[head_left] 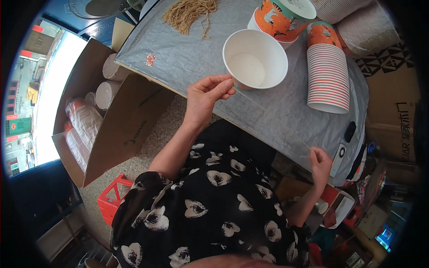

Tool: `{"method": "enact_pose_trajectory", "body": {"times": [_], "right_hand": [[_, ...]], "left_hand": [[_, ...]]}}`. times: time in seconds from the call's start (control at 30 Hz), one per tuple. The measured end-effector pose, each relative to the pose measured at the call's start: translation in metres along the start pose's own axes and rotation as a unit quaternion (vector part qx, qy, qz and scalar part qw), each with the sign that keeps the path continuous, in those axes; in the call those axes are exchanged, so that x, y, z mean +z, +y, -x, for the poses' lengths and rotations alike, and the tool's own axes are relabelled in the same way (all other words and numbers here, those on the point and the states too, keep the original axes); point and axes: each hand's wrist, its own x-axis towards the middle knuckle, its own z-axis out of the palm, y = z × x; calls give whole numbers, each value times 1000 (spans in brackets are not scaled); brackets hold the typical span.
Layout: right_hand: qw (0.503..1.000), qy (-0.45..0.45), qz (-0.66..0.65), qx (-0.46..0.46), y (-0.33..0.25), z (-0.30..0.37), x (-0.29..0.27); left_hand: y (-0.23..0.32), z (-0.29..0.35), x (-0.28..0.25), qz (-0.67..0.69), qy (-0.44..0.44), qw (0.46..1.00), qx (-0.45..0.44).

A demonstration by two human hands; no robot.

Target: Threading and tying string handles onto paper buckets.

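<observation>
My left hand [209, 96] is closed in a pinch beside the near left rim of a large open paper bucket [254, 58], white inside. A thin pale string [254, 103] runs from its fingertips down to the right. Over the table's near right edge my right hand [319, 163] is also closed, with a fine end of string showing at its fingers. The middle of the string is too faint to follow. Behind the open bucket stand more paper buckets [283, 20], the top one orange with white animal figures and upside down.
On the grey-covered table [178, 58] lie a bundle of tan strings [190, 15], small orange-white bits [150, 60], a long bucket stack [327, 76] and a black object [350, 131]. A carton [120, 120] of wrapped cups stands left, near a red stool [111, 198].
</observation>
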Motion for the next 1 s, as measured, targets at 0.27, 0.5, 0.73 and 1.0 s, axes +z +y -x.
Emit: {"method": "enact_pose_trajectory", "body": {"times": [0.27, 0.5, 0.73, 1.0], "right_hand": [[967, -45, -115, -222, -134, -43, 79], [902, -216, -360, -96, -140, -67, 118], [883, -212, -415, -59, -116, -65, 117], [909, -183, -353, -126, -121, -62, 118]], "left_hand": [[-4, -2, 49, -64, -89, 994, 21], [-7, 6, 72, 8, -131, 991, 16], [-14, 26, 61, -120, -89, 989, -13], [-11, 43, 54, -111, -90, 989, -30]]}}
